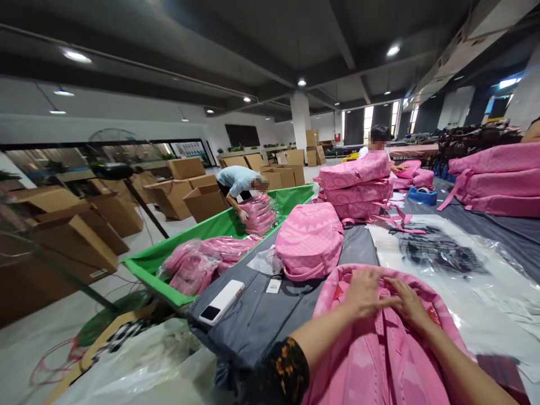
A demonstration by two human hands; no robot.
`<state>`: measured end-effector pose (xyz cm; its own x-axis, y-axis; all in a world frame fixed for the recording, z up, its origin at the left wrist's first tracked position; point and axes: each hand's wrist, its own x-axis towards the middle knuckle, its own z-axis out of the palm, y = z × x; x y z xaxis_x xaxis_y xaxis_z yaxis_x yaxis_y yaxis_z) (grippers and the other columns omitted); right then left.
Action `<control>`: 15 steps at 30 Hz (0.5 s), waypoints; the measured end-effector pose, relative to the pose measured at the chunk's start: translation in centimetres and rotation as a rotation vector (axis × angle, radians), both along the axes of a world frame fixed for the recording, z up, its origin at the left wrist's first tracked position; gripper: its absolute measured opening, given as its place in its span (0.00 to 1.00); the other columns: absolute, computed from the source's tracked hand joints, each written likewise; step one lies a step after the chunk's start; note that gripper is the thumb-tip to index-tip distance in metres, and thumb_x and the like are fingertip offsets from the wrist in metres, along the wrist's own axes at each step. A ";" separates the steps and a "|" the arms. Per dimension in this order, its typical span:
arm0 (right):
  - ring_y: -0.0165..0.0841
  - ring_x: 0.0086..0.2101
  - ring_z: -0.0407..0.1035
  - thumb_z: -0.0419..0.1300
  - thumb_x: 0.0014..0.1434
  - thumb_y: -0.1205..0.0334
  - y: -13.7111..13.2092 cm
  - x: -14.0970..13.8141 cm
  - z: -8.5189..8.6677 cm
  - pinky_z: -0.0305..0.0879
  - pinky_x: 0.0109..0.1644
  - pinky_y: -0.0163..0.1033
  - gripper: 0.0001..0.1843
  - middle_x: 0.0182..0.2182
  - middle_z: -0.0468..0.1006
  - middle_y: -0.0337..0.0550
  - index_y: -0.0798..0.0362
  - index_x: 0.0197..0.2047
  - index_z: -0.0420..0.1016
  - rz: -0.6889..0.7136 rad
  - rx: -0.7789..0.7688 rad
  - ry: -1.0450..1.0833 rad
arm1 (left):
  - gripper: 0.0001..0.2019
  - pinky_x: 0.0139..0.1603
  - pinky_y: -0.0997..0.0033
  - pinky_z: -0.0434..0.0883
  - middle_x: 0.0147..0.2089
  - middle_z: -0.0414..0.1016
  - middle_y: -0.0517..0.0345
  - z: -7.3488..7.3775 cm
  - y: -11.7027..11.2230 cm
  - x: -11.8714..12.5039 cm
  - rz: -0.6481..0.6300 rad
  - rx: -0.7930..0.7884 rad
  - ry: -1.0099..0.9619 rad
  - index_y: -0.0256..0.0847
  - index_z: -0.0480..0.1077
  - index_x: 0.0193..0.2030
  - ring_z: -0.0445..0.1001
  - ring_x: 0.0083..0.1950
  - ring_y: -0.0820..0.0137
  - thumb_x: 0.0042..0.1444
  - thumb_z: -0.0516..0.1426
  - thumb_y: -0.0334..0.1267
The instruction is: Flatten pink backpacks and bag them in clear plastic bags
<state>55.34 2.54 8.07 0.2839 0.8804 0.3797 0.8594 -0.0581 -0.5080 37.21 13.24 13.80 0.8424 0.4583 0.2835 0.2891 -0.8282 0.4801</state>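
Grey desk (270,323): loose top could bunch if dragged; creased, matte fabric. Pink backpack (358,368) on desk, directly before wearer, under both hands; straps (377,343) could twist if tugged unevenly; soft patterned cloth, rounded rim. Left hand (365,292): fingers bent over upper part; cannot tell if pinching. Right hand (407,304): fingers extended; pinch likewise unclear. White device (225,298) near edge: could fall if knocked; smooth, oblong.

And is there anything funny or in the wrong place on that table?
Maybe one thing: a white gadget, perhaps a phone, lies close to the corner of the grey-covered table. It looks a bit odd because it doesn't match the pink backpacks nearby. I can't see anything spilled or broken there.
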 end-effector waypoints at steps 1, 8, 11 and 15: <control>0.49 0.51 0.75 0.54 0.60 0.49 0.2 0.0 0.1 0.73 0.53 0.57 0.24 0.51 0.79 0.55 0.50 0.54 0.74 0.010 0.005 0.012 | 0.44 0.74 0.41 0.55 0.75 0.58 0.38 -0.8 -1.1 0.4 -0.066 -0.013 0.027 0.40 0.54 0.75 0.57 0.75 0.49 0.59 0.59 0.62; 0.45 0.53 0.74 0.53 0.62 0.48 -2.2 4.1 5.3 0.73 0.54 0.50 0.26 0.57 0.77 0.53 0.49 0.59 0.72 0.039 -0.043 -0.013 | 0.46 0.77 0.39 0.42 0.80 0.41 0.42 -3.4 -2.4 0.7 -0.113 -0.145 0.068 0.50 0.50 0.76 0.41 0.80 0.53 0.57 0.56 0.70; 0.48 0.47 0.76 0.61 0.50 0.55 -1.8 7.4 7.1 0.73 0.47 0.49 0.27 0.50 0.80 0.53 0.47 0.55 0.73 -0.098 -0.229 -0.221 | 0.44 0.77 0.39 0.42 0.80 0.42 0.42 -3.1 -2.3 0.6 -0.093 -0.156 0.072 0.50 0.53 0.75 0.42 0.80 0.53 0.58 0.56 0.70; 0.42 0.32 0.75 0.65 0.40 0.58 1.2 8.9 6.9 0.64 0.33 0.40 0.15 0.31 0.80 0.44 0.47 0.34 0.73 -0.104 -0.418 -0.291 | 0.43 0.77 0.39 0.43 0.79 0.44 0.41 -3.0 -2.5 1.1 -0.074 -0.158 0.075 0.49 0.55 0.75 0.43 0.80 0.53 0.59 0.56 0.68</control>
